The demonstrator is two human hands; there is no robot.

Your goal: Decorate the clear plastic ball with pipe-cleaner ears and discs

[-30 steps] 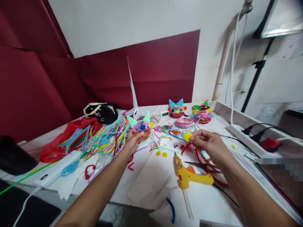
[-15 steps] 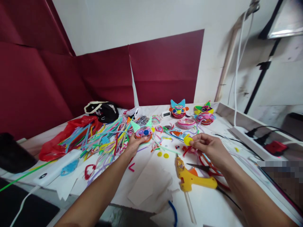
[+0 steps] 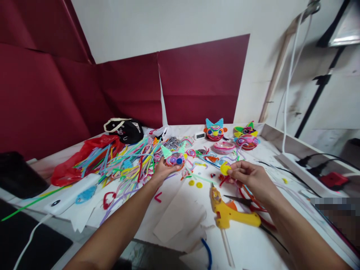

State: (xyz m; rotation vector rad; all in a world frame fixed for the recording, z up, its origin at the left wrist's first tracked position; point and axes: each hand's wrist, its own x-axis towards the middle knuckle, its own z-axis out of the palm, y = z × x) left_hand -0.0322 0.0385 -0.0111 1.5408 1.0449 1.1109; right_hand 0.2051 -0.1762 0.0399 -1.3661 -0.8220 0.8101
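Observation:
My left hand (image 3: 163, 170) is closed on a small pipe-cleaner animal head (image 3: 174, 160) with pale green pointed ears, purple eyes and a blue nose. Between the fingertips of my right hand (image 3: 244, 175) is a yellow coiled pipe-cleaner piece (image 3: 224, 168), with a curved strip along its edge. Two yellow discs (image 3: 195, 184) lie on the table between my hands. Below my right hand rests a yellow hot glue gun (image 3: 229, 213), its nozzle pointing away from me and a clear glue stick in its back. Scissors (image 3: 242, 200) with red handles lie beside it, partly hidden by my right arm.
Loose pipe cleaners (image 3: 132, 161) heap up at the left, by a red plastic bag (image 3: 64, 168). Finished animal heads (image 3: 215, 129) and a small digital clock (image 3: 200, 135) stand at the back. A power strip (image 3: 298, 170) runs along the right edge.
The whole scene sits slightly further right in the picture as the camera turns a little left. Both hands keep their holds; the animal head's face is turned slightly.

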